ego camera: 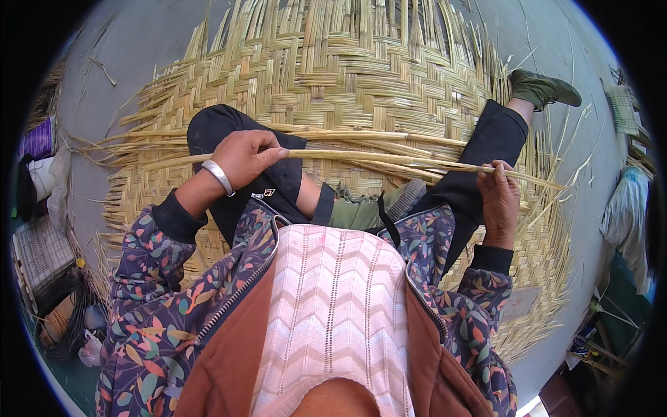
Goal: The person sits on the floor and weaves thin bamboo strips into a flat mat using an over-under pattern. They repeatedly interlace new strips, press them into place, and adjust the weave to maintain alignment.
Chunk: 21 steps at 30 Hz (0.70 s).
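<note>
A long pale plant-fibre strip [354, 155] stretches across my lap, held at both sides. My left hand [245, 156], with a silver bangle at the wrist, grips it over my bent knee. Near its split, thinner end, my right hand [499, 187] pinches it between thumb and fingers. Behind this strip a loose bundle of similar strips [375, 136] lies across a large woven mat [312, 88], which spreads under my legs. Long unwoven ends [365, 21] stick out at the mat's far edge.
My green shoe [552, 89] rests at the mat's right edge, the other foot is folded in near my lap. Loose strips lie on the grey floor [88, 114]. A woven basket [44, 245] and bags stand at the left; a pale cloth-like bundle [625, 208] is at the right.
</note>
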Tool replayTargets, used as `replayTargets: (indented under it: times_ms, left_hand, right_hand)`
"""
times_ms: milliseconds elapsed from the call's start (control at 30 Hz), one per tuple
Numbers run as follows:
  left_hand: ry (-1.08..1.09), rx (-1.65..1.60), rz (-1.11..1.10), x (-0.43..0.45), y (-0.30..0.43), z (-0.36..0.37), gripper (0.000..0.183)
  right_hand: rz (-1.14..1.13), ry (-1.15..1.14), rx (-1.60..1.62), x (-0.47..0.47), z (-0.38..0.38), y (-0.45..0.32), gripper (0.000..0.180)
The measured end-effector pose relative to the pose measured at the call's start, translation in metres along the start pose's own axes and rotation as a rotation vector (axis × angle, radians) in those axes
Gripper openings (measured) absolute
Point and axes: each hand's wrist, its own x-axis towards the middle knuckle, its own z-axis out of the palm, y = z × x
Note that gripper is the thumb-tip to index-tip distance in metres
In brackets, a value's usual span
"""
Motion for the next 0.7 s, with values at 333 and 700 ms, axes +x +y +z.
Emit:
replayTargets:
  times_ms: [333, 700]
  left_hand:
    - [0.353, 0.469, 0.281, 0.097, -0.012, 0.016, 0.023]
    - [-0.026, 0.614, 0.261, 0.089, -0.026, 0.072, 0.019]
  right_hand:
    - [0.078, 0.021, 0.229, 0.073, -0.015, -0.013, 0.022]
    - [-0.551, -0.285, -1.563, 0.064, 0.07, 0.07, 0.029]
